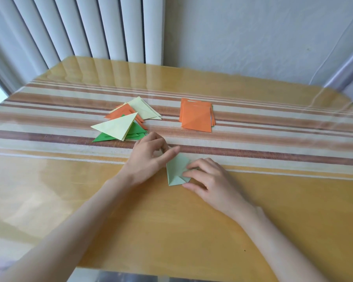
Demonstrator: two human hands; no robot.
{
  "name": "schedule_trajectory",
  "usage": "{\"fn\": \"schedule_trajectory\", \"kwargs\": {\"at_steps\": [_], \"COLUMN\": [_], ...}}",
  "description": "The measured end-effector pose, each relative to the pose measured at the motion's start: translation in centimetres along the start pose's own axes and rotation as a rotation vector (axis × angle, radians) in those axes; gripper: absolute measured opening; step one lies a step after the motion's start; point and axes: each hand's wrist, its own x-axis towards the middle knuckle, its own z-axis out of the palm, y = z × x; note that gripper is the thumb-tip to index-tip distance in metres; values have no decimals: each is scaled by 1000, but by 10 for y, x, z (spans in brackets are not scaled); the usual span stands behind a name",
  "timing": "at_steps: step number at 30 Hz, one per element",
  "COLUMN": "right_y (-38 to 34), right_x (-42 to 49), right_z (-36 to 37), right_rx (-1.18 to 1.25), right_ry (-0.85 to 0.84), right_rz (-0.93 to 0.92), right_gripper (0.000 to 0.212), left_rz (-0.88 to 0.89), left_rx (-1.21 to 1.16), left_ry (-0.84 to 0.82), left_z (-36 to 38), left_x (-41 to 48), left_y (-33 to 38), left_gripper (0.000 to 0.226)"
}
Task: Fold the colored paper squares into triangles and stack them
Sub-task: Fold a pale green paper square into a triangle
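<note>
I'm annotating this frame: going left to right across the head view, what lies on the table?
pile of folded triangles → left hand → pale green paper → right hand; the orange stack farther back overlaps the last two, so it's left out.

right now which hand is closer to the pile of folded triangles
Left. The left hand is just beside the pile of folded triangles, off its near right corner. The right hand is farther right and nearer the person, on the pale green paper.
</note>
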Motion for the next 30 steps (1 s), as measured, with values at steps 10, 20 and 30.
{"fn": "schedule_trajectory", "kwargs": {"at_steps": [10, 20, 30], "right_y": [-1, -6, 3], "right_x": [10, 25, 30], "right_z": [-1, -3, -3], "right_rx": [-135, 17, 128], "right_ry": [8, -166, -88], "right_rz": [-210, -226, -139], "right_gripper": [26, 31, 28], "left_rz": [443, 290, 212], "left_rx": [555, 562, 481], "left_ry": [-9, 143, 147], "left_z": [-9, 15, 17], "left_x": [-41, -69, -68], "left_y": [-12, 5, 4], "left_gripper": [26, 39, 27]}}
